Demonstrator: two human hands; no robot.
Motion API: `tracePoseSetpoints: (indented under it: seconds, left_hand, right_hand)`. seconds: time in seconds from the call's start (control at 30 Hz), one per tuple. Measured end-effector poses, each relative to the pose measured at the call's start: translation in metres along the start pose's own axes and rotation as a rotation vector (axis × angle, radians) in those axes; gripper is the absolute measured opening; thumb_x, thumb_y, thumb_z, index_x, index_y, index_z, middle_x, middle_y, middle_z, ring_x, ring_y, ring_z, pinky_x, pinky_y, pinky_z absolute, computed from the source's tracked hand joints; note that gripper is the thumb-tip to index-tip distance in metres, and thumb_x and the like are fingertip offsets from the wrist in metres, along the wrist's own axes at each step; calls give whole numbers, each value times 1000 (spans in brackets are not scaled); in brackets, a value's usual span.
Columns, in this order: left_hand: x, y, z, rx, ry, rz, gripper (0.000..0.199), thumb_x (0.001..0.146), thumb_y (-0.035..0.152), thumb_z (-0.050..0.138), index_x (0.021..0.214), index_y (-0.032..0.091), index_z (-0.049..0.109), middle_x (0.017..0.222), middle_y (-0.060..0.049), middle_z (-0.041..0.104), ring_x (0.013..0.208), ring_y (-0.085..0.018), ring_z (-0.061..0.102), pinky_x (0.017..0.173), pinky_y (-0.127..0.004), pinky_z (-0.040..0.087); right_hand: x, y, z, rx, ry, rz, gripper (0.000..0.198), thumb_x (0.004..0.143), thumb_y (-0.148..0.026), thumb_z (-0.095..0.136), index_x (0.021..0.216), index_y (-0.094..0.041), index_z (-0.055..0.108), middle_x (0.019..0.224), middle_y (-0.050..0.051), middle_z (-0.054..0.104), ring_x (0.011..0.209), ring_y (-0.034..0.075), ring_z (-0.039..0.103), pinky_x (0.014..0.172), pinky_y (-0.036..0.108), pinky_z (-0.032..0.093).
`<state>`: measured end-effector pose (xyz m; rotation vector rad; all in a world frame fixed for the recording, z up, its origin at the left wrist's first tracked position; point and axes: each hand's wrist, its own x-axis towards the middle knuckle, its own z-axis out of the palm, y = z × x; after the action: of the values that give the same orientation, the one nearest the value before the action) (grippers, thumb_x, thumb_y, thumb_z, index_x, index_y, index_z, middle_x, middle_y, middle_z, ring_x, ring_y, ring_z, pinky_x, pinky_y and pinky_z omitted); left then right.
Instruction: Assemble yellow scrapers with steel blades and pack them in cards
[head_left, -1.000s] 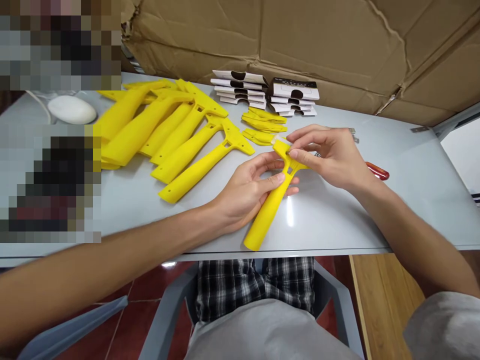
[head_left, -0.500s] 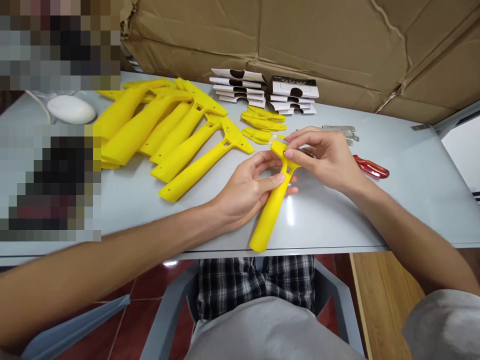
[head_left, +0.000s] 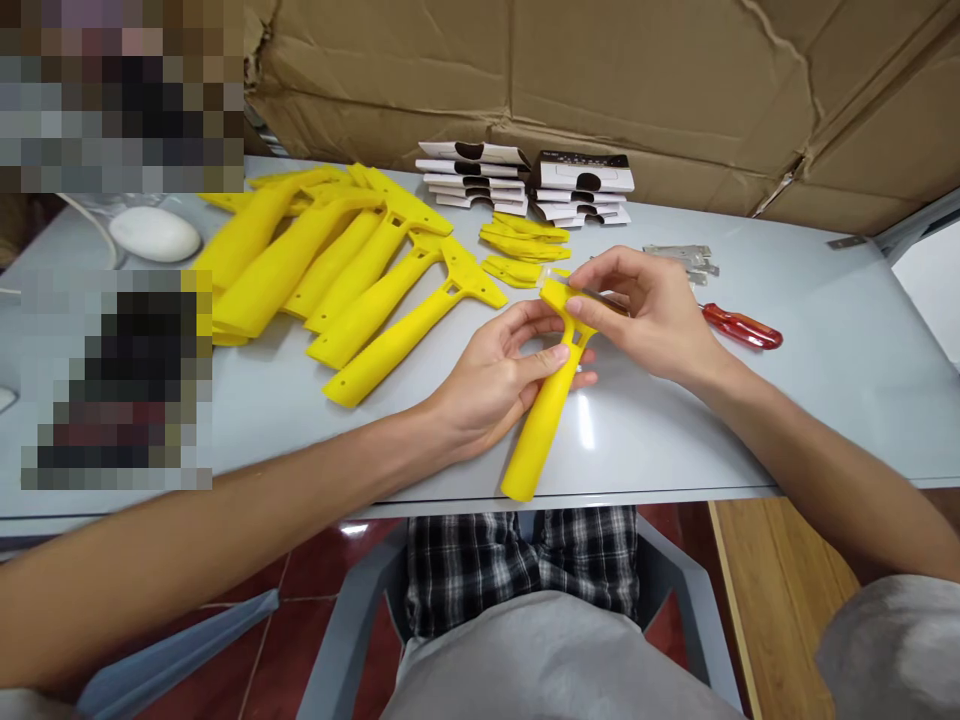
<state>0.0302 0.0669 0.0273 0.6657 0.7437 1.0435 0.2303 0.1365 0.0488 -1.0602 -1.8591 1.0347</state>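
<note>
My left hand (head_left: 506, 375) is closed around the neck of a yellow plastic scraper (head_left: 541, 420), its thumb lying on the front. The scraper tilts over the table's front edge, its T-shaped head pointing up and away from me. At that head, my right hand (head_left: 637, 310) pinches a thin metal blade (head_left: 604, 298) against the top edge, thumb in front and fingers behind. A pale, see-through strip (head_left: 551, 275) shows at the head's left end. The fingers hide most of the blade.
Several yellow scraper handles (head_left: 405, 345) lie fanned out at left. Behind my hands are small yellow plates (head_left: 525, 238) and folded white cards (head_left: 585, 178). Metal blades (head_left: 686, 262) and a red-handled screwdriver (head_left: 742, 327) lie at right. A cardboard wall (head_left: 645, 90) stands behind; a white mouse (head_left: 155, 234) sits far left.
My right thumb and fingers have shifted very slightly on the scraper's head. The view has moved a little; both hands keep their grip.
</note>
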Motion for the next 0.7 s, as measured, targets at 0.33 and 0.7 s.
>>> tracePoseSetpoints:
  seconds: [0.33, 0.7]
  left_hand:
    - [0, 1, 0, -2, -21, -7, 35, 92, 11, 90, 121, 21, 73, 136, -7, 68, 112, -24, 83, 119, -62, 67]
    - [0, 3, 1, -16, 42, -13, 37, 95, 4, 81, 126, 22, 71, 139, -7, 69, 114, -25, 84, 121, -62, 66]
  right_hand:
    - [-3, 2, 0, 14, 3, 7, 49, 88, -57, 92, 108, -15, 77, 116, 7, 78, 101, 10, 72, 92, 27, 66]
    - [1, -5, -117, -601, 13, -92, 52, 79, -66, 99, 97, -19, 85, 90, 8, 73, 84, 8, 62, 78, 27, 51]
